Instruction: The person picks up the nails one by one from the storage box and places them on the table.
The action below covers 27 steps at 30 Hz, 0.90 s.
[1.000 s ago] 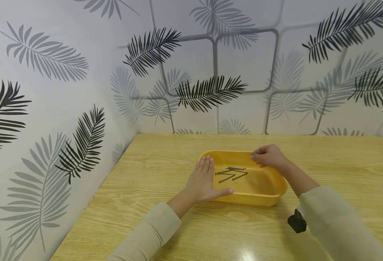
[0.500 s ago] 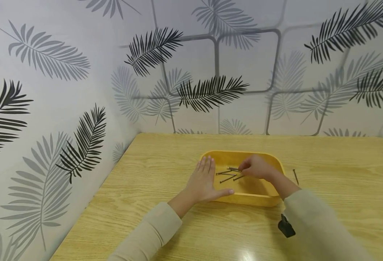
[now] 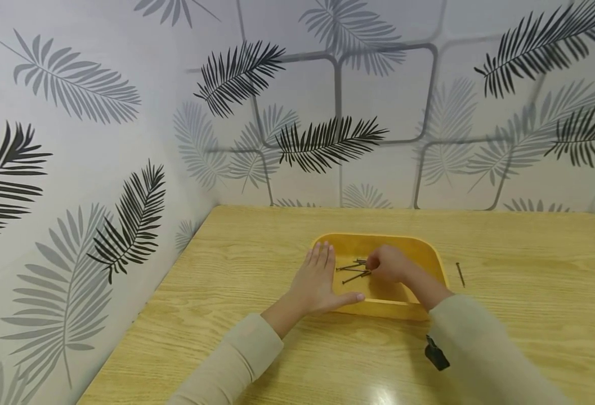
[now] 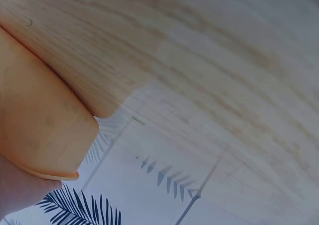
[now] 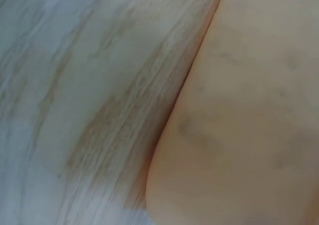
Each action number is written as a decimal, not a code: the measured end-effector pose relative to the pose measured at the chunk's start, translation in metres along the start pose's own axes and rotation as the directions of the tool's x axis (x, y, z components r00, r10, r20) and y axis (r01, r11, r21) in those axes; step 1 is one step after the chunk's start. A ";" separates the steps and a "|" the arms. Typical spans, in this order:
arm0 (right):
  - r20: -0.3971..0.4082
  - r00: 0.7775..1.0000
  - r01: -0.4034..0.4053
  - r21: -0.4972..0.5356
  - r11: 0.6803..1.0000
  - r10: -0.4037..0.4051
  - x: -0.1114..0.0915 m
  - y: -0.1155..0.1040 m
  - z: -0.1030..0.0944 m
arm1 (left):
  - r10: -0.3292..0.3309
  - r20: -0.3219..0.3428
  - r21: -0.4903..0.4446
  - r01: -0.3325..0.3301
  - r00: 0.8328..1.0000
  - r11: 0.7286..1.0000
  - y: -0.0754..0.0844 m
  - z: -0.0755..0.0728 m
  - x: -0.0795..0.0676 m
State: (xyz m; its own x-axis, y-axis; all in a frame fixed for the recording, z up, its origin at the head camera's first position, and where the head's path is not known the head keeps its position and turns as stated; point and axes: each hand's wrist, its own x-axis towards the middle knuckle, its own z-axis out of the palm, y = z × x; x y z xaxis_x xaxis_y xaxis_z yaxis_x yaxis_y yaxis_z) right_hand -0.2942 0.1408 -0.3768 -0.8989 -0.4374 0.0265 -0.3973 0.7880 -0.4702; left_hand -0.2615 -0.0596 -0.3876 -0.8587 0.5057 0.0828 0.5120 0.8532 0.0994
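Observation:
A yellow plastic tray [image 3: 419, 253] sits on the wooden table, with several dark metal nails [image 3: 353, 269] at its left half. My left hand [image 3: 313, 284] rests on the tray's left end with fingers straight, its thumb along the front rim. The left wrist view shows part of that hand [image 4: 25, 190] against the tray's outer wall [image 4: 50, 110]. Inside the tray, my right hand [image 3: 390, 264] has curled fingers down at the nails and seems to pinch one; its fingertips are mostly hidden. Only the tray's side [image 5: 239, 110] and the table appear in the right wrist view.
One loose nail [image 3: 460, 274] lies on the table [image 3: 530, 292] to the right of the tray. A black device [image 3: 436, 353] is at the right sleeve's wrist. A leaf-patterned wall [image 3: 378, 169] stands behind the table, another at the left.
My right hand has moved left and down from the tray's back right rim to the nails. The loose nail on the table has come into view. My left hand has stayed put.

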 end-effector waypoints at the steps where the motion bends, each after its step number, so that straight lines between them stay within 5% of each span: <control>1: -0.004 1.000 0.001 -0.012 1.000 -0.001 0.000 0.000 0.001 | 0.001 0.000 -0.001 -0.001 1.000 1.000 0.000 0.000 0.000; 11: -0.017 1.000 -0.018 -0.096 0.995 0.016 0.001 -0.002 0.006 | 0.000 -0.005 0.005 0.001 1.000 1.000 -0.001 0.002 0.001; 27: 0.022 0.998 -0.062 -0.065 0.996 0.064 -0.001 -0.002 0.008 | -0.009 0.009 0.014 0.009 1.000 1.000 0.001 -0.001 0.000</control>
State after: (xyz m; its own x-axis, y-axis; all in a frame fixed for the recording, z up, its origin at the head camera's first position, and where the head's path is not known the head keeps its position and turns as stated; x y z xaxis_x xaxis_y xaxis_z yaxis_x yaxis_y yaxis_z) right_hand -0.2911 0.1359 -0.3823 -0.9182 -0.3955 -0.0228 -0.3517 0.8401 -0.4129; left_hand -0.2610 -0.0585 -0.3865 -0.8633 0.4994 0.0727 0.5043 0.8591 0.0867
